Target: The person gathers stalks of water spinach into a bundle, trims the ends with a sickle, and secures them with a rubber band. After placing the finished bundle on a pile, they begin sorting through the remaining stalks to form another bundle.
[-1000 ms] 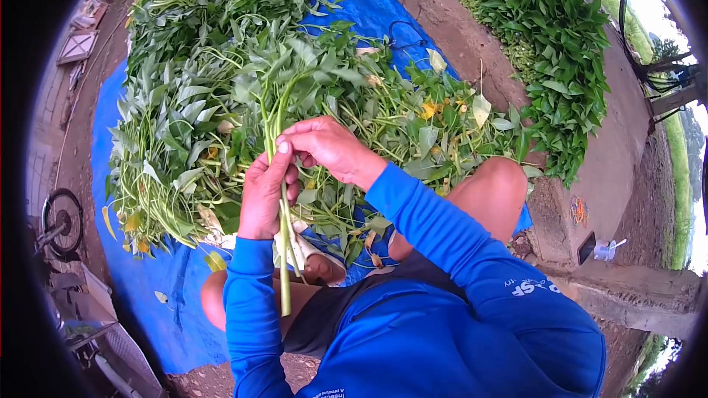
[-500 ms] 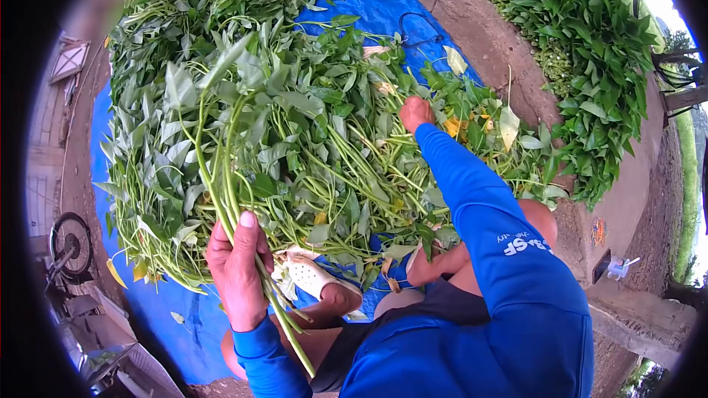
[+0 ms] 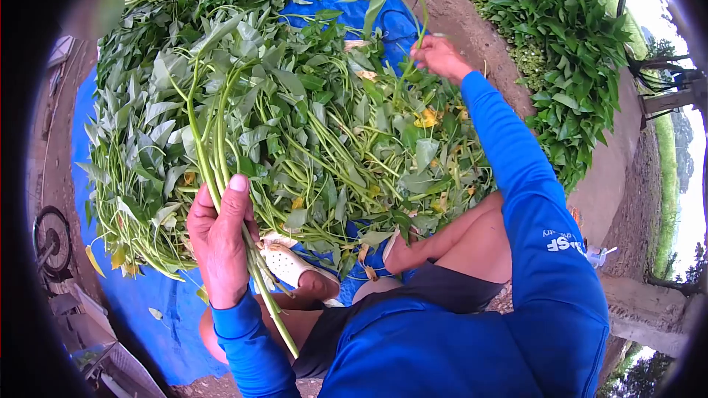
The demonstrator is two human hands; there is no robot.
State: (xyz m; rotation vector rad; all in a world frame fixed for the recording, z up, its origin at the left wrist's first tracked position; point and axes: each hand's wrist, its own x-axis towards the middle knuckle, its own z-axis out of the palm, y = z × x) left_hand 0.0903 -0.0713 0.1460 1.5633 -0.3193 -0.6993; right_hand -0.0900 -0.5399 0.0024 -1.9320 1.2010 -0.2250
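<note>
Long green stems with leaves (image 3: pixel 210 114) stand upright in my left hand (image 3: pixel 221 243), the thumb pressed over them and their cut ends hanging below my fist. My right hand (image 3: pixel 441 57) is raised over the far right of the pile, its fingers pinched on a single leafy stem (image 3: pixel 422 18) that arches up and bends left. Under both hands a big heap of leafy greens (image 3: pixel 295 125) covers much of a blue tarp (image 3: pixel 173 317). Some yellow leaves (image 3: pixel 426 118) lie among the stems.
Another pile of dark green leaves (image 3: pixel 568 81) lies on the ground at the right. A wheel (image 3: pixel 51 243) and a box (image 3: pixel 133 368) are at the left. Light-coloured shoes (image 3: pixel 289 262) rest at the heap's near edge. A wooden post (image 3: pixel 667 99) stands far right.
My right hand has risen from the heap and moved up and right, lifting a stem. My left hand still holds its bunch, slightly further left in view.
</note>
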